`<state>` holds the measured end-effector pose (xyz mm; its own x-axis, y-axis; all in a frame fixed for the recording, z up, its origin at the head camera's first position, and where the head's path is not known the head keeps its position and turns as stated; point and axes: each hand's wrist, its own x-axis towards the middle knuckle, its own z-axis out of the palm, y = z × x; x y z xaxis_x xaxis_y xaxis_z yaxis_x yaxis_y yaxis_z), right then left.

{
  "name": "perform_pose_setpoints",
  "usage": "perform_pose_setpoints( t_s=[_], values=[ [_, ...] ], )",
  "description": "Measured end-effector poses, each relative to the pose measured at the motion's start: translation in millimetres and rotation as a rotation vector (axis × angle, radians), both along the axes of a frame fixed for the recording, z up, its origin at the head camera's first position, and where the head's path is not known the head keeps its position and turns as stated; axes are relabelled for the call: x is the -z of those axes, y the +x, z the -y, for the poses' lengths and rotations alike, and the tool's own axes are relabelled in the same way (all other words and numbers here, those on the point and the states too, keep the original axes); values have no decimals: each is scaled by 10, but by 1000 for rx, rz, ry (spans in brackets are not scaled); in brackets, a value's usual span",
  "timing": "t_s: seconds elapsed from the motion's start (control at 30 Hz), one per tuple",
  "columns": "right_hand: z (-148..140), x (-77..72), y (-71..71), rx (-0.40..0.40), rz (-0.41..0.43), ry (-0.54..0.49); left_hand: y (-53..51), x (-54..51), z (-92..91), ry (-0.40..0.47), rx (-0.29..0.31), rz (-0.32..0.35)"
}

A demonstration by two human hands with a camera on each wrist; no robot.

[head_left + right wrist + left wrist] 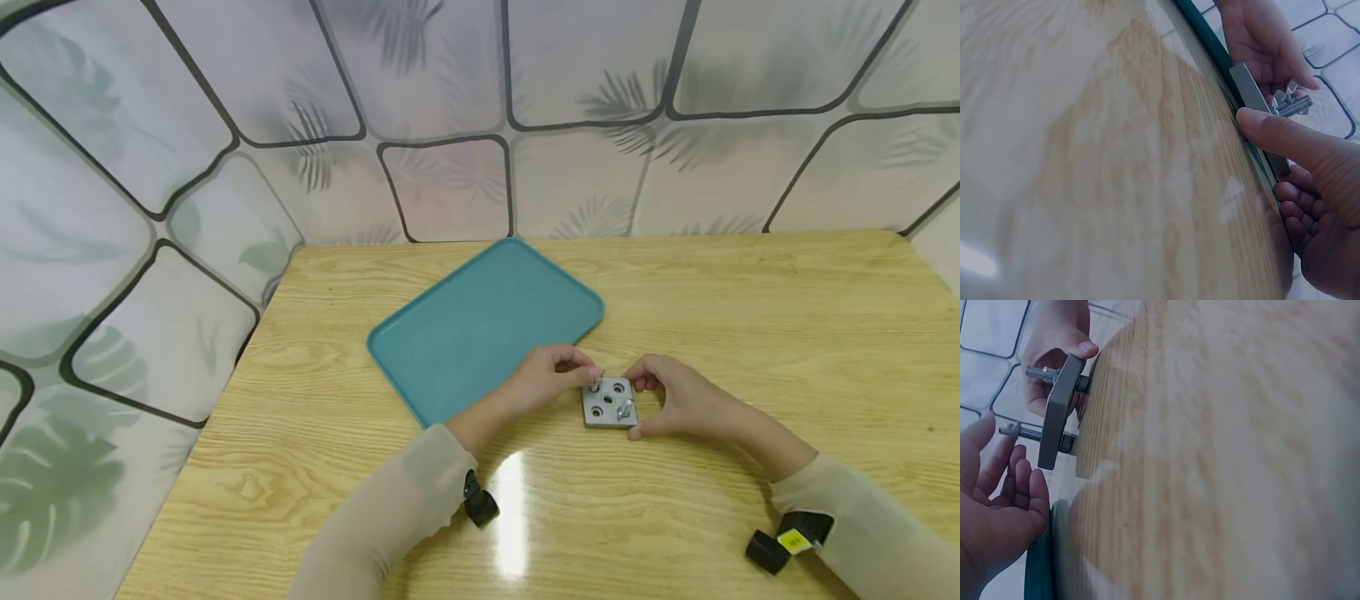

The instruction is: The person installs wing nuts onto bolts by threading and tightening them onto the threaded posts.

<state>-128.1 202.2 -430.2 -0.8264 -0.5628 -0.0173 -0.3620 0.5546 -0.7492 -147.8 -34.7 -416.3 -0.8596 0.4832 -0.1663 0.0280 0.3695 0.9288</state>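
A square grey metal plate point(609, 417) with several holes has two bolts through opposite corners, each carrying a wing nut. Bolt heads point(1066, 444) stick out beneath the plate, close to the table. My left hand point(551, 372) is at the far-left bolt, thumb and index finger on either side of its wing nut point(1012, 429); its other fingers curl loosely. With thumb and fingers, my right hand point(686, 400) holds the plate by its right-hand corners. The other wing nut point(1055, 374) sits on the near-right bolt, untouched.
A teal tray point(480, 325) lies at an angle on the wooden table point(787, 333), behind my left forearm. Patterned panels point(450, 192) rise behind the table's far edge and on the left. Each wrist wears a black camera mount point(480, 504).
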Motion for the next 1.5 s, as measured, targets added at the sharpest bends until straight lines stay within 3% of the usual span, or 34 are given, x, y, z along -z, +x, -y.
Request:
perform_pose_setpoints(
  t_s=[0.17, 0.5, 0.73, 0.87, 1.1, 1.5],
  values=[
    [2, 1, 2, 0, 0, 2, 14, -15, -5, 19, 46, -7],
    [6, -6, 5, 17, 15, 20, 19, 21, 23, 7, -37, -15],
    [2, -9, 2, 13, 25, 13, 47, 11, 32, 24, -41, -21],
    [1, -10, 1, 8, 20, 11, 64, 2, 35, 38, -16, -5],
    [12, -15, -2, 1, 15, 3, 66, 5, 34, 26, 34, -37],
    [9, -16, 2, 17, 9, 30, 61, -11, 23, 75, -76, -15]
  ],
)
